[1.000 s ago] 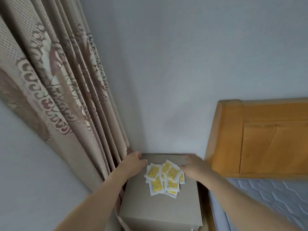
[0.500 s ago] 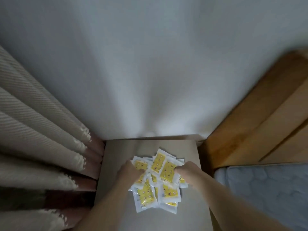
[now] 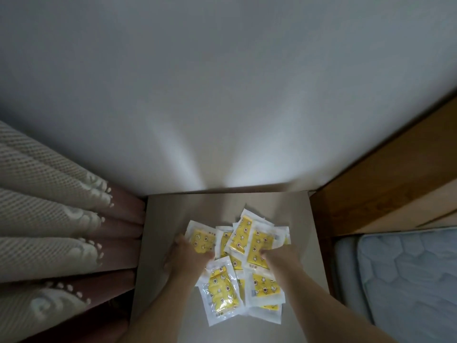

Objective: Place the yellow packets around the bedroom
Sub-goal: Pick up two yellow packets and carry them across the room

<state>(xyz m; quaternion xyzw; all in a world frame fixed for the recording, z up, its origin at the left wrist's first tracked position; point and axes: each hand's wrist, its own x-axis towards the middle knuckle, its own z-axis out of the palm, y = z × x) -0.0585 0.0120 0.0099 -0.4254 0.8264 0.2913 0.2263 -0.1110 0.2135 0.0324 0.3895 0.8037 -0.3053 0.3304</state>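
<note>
- Head view: the packets [image 3: 243, 266] lie in a loose overlapping heap on the nightstand [image 3: 160, 219], toward its far half.
- Left hand [image 3: 188, 256] lies on the heap's left edge, fingers curled onto a packet; whether it grips one I cannot tell.
- Right hand [image 3: 282, 256] lies on the heap's right side, fingertips hidden among packets; grip unclear.
- Curtain [image 3: 49, 231] hangs left of the nightstand, bed [image 3: 408, 280] right.

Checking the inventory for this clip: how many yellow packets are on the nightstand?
About 9 yellow packets show, all in one overlapping pile on the nightstand between the left hand and right hand; more may be hidden underneath.
</note>
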